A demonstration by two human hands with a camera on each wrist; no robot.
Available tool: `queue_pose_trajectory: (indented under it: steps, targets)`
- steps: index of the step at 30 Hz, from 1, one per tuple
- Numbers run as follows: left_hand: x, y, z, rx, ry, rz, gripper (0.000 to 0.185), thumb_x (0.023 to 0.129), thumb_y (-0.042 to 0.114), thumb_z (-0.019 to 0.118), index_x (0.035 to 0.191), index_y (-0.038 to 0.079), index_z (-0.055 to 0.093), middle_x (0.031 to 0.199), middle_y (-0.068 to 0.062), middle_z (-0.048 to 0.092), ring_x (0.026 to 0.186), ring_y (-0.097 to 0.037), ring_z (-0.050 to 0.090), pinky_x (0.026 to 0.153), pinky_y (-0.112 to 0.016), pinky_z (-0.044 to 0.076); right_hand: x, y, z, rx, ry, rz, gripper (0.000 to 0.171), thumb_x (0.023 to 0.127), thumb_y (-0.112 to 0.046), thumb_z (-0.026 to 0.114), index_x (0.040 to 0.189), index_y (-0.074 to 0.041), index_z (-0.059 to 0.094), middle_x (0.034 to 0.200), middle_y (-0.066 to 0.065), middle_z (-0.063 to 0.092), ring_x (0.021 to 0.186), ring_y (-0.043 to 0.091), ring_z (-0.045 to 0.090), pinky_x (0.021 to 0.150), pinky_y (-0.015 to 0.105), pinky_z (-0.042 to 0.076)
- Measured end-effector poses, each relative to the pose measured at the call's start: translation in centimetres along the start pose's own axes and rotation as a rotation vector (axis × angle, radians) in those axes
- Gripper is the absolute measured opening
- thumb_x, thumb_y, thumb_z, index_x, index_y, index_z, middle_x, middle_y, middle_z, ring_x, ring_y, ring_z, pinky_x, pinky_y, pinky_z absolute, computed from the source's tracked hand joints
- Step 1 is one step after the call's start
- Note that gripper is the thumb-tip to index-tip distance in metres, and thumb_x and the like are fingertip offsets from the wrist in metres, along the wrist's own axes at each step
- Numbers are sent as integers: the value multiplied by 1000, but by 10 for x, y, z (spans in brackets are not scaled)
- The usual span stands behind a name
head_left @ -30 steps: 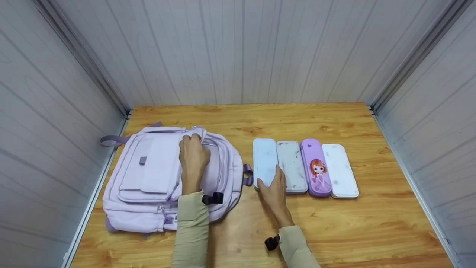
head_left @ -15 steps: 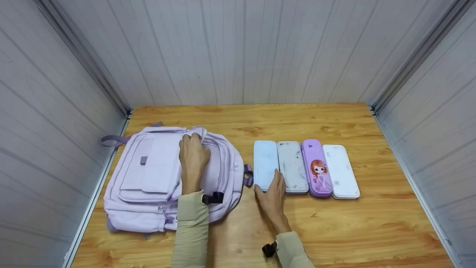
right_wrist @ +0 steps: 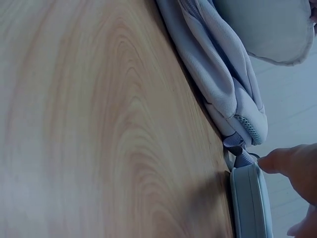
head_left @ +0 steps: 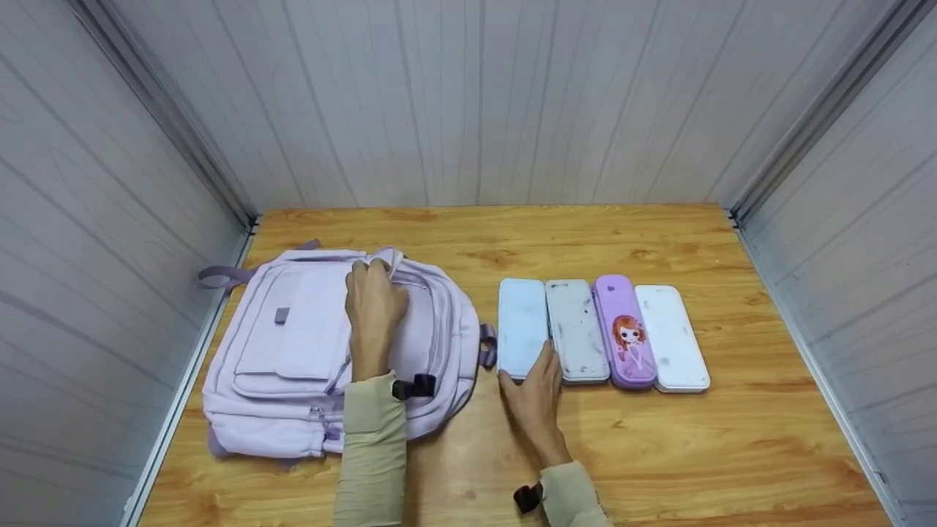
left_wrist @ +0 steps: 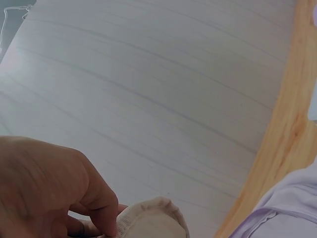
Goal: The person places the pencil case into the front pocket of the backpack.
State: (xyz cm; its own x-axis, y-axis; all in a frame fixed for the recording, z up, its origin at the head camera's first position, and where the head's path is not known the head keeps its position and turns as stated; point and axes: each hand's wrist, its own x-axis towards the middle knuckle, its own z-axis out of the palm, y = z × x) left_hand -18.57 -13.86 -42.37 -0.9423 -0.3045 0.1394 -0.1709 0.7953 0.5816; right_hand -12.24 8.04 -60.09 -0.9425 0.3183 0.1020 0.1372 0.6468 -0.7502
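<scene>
My left hand (head_left: 375, 304) has shifted slightly left since a second ago, taking the fabric along; fingertips pinch the open edge (left_wrist: 154, 220) of the lilac backpack (head_left: 289, 329). My right hand (head_left: 534, 395) has slid nearer me, now at the near end of the light blue case (head_left: 522, 322): thumb at left corner, index finger at right edge. Case looks a touch nearer me too. Contact yes, can't tell if it's a real pinch. Grey case (head_left: 578, 329) crowds that finger on the right; past it, purple case (head_left: 618, 300) with printed girl, then white case (head_left: 670, 337). Strap loop (head_left: 487, 346) sits left of my right hand, just beside the blue case. Wood-grain surface (head_left: 659, 454) below, pale wall (head_left: 468, 102) beyond both hands
</scene>
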Motion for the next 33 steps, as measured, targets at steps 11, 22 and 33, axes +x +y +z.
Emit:
queue_pose_trajectory:
  steps: [11,22,33]
  targets:
    - [0,-2,-1,-3,-8,-13,36,77,1,53,111,-5,64,112,-26,56,108,-43,52,91,-52,42,-5,3,13,-24,-16,48,110,73,-37,79,147,11,14,150,32,21,138,44,24,113,53,20]
    - [1,-2,-3,-9,-17,-17,37,77,2,52,111,-4,64,113,-26,56,109,-43,51,91,-52,42,-2,10,17,67,58,89,110,71,-41,81,147,8,19,147,28,25,136,42,27,112,52,22]
    - [3,-4,-5,-5,-23,-11,38,78,3,51,112,-4,64,113,-26,56,109,-43,52,92,-52,42,-1,12,17,151,126,113,103,69,-35,83,146,2,27,147,24,30,136,39,31,113,48,25]
